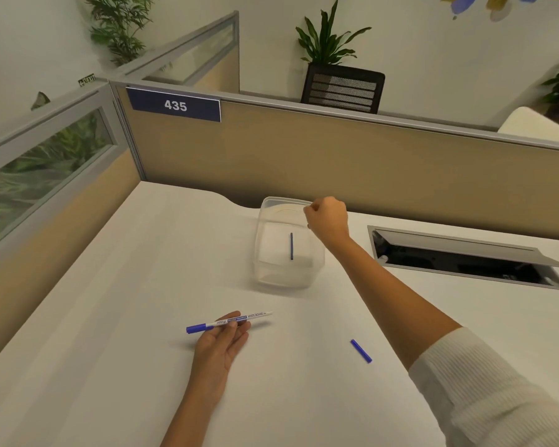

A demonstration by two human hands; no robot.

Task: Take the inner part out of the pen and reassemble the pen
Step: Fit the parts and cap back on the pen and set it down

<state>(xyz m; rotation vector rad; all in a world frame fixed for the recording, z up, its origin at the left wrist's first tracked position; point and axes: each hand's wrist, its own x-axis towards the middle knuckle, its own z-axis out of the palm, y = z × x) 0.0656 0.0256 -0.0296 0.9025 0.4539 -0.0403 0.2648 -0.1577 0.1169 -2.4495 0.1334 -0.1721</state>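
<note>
My left hand (221, 341) holds a white whiteboard marker (229, 321) with a blue cap at its left end, level just above the white desk. A thin dark blue inner rod (291, 246) lies inside a clear plastic container (268, 272) at the desk's middle back. My right hand (326, 217) hovers over the container's far right rim with its fingers curled closed; nothing shows in it. A small blue end piece (361, 351) lies alone on the desk to the right of my left hand.
A beige partition wall (304, 156) with a "435" sign closes the desk at the back and left. An open cable hatch (465, 256) sits in the desk to the right of the container.
</note>
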